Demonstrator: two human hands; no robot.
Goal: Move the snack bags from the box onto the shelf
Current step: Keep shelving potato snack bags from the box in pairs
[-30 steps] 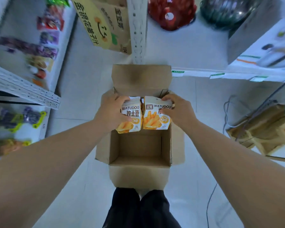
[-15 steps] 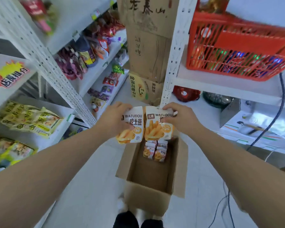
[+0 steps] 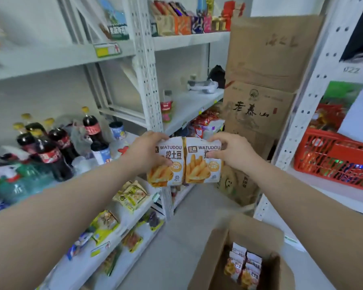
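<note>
Snack bags (image 3: 176,174), two of them, are held up side by side in front of the post (image 3: 149,91), edges touching, upright, printed fronts toward the camera. The left hand (image 3: 146,152) grips the left bag (image 3: 167,168) at its upper left corner, fingers curled over the top edge and thumb pressed on the front. The right hand (image 3: 234,152) grips the right bag (image 3: 200,168) at its upper right corner in the same way, thumb on the front and fingers hooked over the top. Both bags hang in the air, apart from the shelf (image 3: 189,105), whose board runs right of the post, behind the bags and a little above them. The box (image 3: 214,254) stands open on the floor, below and right of the post, with more bags (image 3: 244,266) of the same kind standing packed inside it. Left of the post, bottles (image 3: 50,149) of cola stand on a board, and yellow packets (image 3: 132,195) lie on the board beneath. Right of the post, cartons (image 3: 260,97) are stacked one on another, and farther right a red basket (image 3: 331,160) sits on another rack.
</note>
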